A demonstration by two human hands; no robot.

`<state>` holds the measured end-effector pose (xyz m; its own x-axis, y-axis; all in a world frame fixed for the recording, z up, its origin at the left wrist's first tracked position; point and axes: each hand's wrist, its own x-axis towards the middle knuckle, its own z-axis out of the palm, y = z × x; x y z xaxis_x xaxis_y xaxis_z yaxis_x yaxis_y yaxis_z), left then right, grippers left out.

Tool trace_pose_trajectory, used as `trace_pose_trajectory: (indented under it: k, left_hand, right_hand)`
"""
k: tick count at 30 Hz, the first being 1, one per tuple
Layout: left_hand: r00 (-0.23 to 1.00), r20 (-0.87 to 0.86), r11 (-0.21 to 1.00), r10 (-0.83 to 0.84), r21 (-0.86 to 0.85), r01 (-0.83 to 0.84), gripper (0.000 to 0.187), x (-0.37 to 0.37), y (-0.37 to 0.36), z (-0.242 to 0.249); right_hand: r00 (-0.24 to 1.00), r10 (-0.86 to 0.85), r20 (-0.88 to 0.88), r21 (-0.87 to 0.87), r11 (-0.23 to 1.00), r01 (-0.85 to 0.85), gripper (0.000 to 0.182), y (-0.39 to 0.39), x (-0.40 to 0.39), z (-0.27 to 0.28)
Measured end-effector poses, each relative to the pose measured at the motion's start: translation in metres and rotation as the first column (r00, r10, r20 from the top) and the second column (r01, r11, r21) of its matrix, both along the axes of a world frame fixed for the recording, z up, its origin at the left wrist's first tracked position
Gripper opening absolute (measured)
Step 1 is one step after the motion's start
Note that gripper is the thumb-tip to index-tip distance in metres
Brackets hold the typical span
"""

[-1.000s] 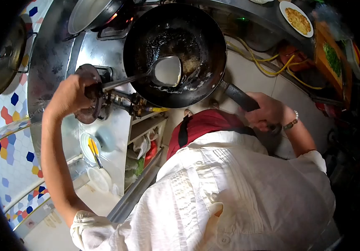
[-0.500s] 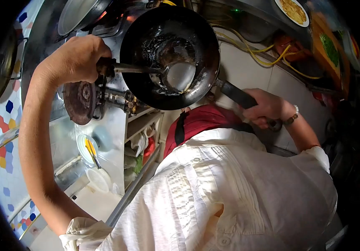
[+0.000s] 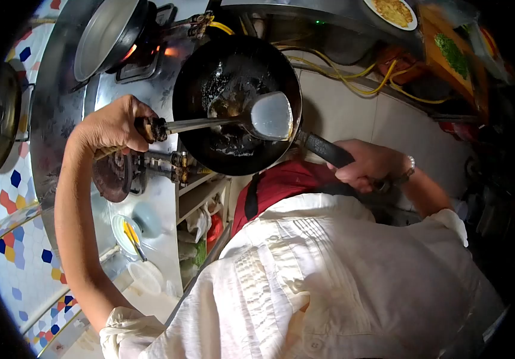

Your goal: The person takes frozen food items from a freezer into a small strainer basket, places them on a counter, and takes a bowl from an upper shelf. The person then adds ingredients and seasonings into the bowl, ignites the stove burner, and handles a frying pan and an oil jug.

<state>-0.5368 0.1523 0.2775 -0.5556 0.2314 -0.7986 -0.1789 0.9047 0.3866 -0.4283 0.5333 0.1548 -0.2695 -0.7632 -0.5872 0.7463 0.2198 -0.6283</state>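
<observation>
My left hand is closed round the dark handle of a metal spatula. The spatula's wide pale blade is over the inside of a black wok, near its right side. Oily streaks shine on the wok's dark inner surface. My right hand grips the wok's black handle. The wok is held in front of my body, to the right of a burner.
A pale-insided pan sits over a glowing burner at the upper left. Yellow hoses run behind the wok. A plate of food and a board with chopped greens are at the upper right. A bowl stands lower left.
The wok appears lower in view. The spatula blade has moved up off the wok's surface and slightly right, its face turned. My left hand is lower; my right hand has shifted slightly left.
</observation>
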Motion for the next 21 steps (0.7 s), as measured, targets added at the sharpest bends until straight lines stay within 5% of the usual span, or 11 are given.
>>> trace_pose_trajectory:
  k: [4,9,14,21]
  left_hand:
    - [0.999,0.034,0.990,0.030,0.135,-0.034,0.024,-0.003,-0.003,-0.018]
    - [0.961,0.058,0.909,0.272,0.313,-0.276,0.024,0.012,-0.003,-0.043]
    - [0.934,-0.096,0.859,0.343,0.435,-0.271,0.022,0.038,0.022,-0.060]
    - [0.890,0.023,0.696,0.455,0.615,-0.372,0.026,0.040,0.062,-0.090]
  right_hand:
    - [1.000,-0.027,0.014,0.020,0.999,0.027,0.021,0.012,0.006,0.003]
    - [0.988,-0.137,0.070,-0.090,0.986,0.143,0.020,0.034,0.016,-0.006]
    - [0.885,-0.384,0.264,-0.237,0.863,0.446,0.017,0.038,0.043,-0.021]
    - [0.749,-0.650,0.129,-0.186,0.726,0.662,0.012,0.029,0.070,-0.011]
